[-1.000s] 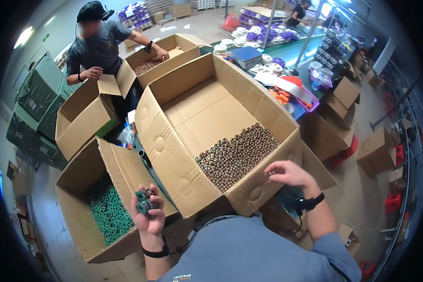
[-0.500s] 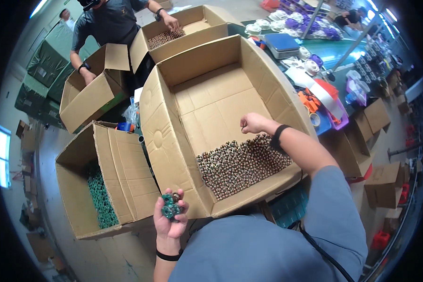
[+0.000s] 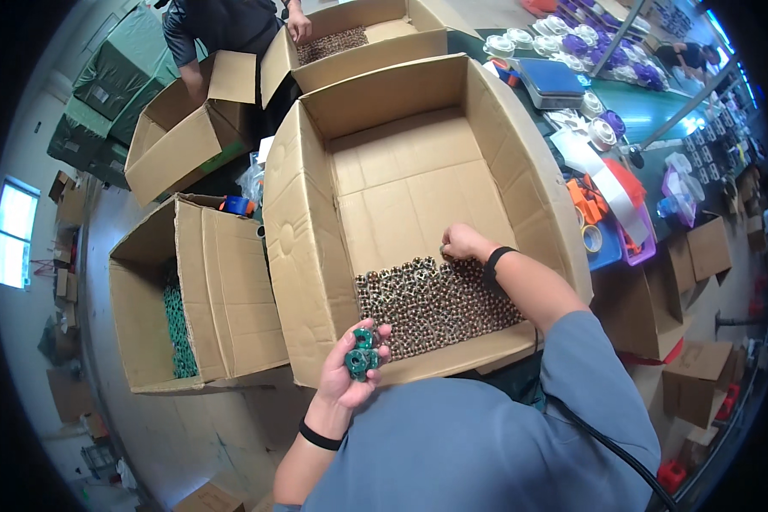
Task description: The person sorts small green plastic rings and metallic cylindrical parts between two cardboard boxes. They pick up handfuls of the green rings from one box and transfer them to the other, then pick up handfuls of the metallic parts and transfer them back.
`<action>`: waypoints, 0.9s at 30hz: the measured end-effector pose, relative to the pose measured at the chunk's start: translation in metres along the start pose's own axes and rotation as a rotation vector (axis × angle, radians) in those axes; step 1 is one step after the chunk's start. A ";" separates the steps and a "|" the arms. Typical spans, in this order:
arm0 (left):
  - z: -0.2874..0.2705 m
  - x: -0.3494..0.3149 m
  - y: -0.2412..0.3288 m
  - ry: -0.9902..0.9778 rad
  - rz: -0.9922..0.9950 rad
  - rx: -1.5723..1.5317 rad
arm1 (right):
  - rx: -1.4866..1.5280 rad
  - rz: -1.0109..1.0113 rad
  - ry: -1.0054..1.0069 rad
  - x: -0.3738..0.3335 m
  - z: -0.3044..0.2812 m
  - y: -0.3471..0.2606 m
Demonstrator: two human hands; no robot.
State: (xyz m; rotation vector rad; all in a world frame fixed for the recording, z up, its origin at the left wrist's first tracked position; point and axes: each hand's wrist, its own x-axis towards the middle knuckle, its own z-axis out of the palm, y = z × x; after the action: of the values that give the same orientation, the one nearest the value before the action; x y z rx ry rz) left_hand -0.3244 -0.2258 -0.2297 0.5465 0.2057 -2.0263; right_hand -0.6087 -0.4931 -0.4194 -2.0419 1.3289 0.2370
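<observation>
Down in front, the left hand [image 3: 343, 384] cups green parts [image 3: 362, 362]; beyond, inside the cardboard box [image 3: 414, 192], the right hand [image 3: 467, 243] pinches a small dark piece [image 3: 445, 253] by the packed brown parts [image 3: 422, 311]: placing, it seems, and next calls for neat alignment.

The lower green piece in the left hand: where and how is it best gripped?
Probably pinch the green piece by opposite outer edges, coming from above: it looks roundish, its upper side lies bare, and the left hand cups it from below.
</observation>
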 end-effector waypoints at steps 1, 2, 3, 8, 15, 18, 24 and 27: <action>-0.004 0.004 -0.001 0.006 -0.008 -0.015 | 0.017 -0.017 0.005 0.000 0.004 -0.003; -0.005 0.008 -0.001 0.013 -0.019 -0.027 | 0.038 -0.031 0.010 0.001 0.008 -0.004; -0.005 0.011 -0.002 0.021 -0.031 -0.040 | 0.010 -0.061 0.008 0.002 0.010 -0.005; -0.009 0.020 -0.005 0.073 -0.029 -0.056 | -0.127 -0.100 -0.068 0.007 0.021 -0.014; -0.030 0.019 -0.009 0.109 -0.042 -0.013 | -0.040 -0.083 0.034 -0.007 0.012 -0.026; -0.034 0.019 -0.010 0.137 -0.024 0.048 | 0.150 -0.328 0.053 -0.039 -0.015 -0.078; -0.031 0.019 -0.017 0.271 0.084 0.114 | 0.278 -0.845 0.061 -0.164 -0.048 -0.213; -0.019 0.025 -0.019 0.315 0.102 0.114 | 0.162 -0.809 0.163 -0.180 -0.034 -0.219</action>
State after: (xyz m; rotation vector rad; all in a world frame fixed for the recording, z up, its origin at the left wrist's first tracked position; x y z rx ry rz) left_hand -0.3449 -0.2287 -0.2597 0.9300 0.2460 -1.8533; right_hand -0.5094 -0.3270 -0.2095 -2.3050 0.4933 -0.3925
